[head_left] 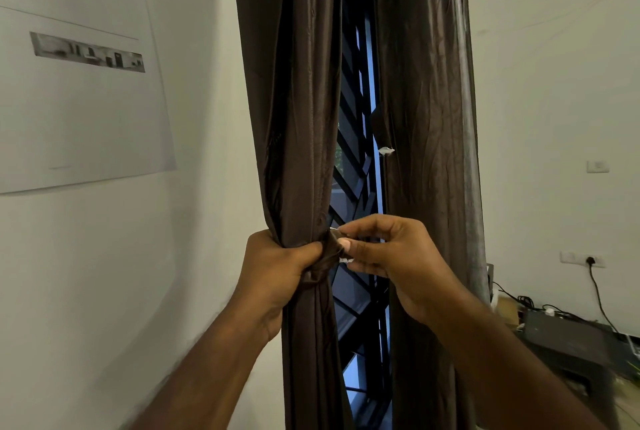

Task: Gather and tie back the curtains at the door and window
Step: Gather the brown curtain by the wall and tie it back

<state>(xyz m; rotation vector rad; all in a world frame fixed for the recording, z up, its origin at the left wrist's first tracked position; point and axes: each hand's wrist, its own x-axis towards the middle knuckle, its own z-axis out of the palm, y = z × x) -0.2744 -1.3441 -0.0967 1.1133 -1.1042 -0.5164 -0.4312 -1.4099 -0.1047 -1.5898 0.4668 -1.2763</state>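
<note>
Two dark brown curtains hang over a window with black bars (356, 159). The left curtain (298, 118) is bunched into a narrow bundle. My left hand (277, 267) is clenched around that bundle at waist height. My right hand (384, 249) pinches a brown tie-back strap (331, 246) with a small white end piece, right against the bundle's right side. The right curtain (426, 100) hangs loose; a small white tab (386, 151) sticks out from its inner edge.
A white wall with a large printed sheet (76, 59) is on the left. On the right wall are a switch (597, 165) and a socket (590, 260) with a black cable. A low dark unit (568, 343) with cables stands at the lower right.
</note>
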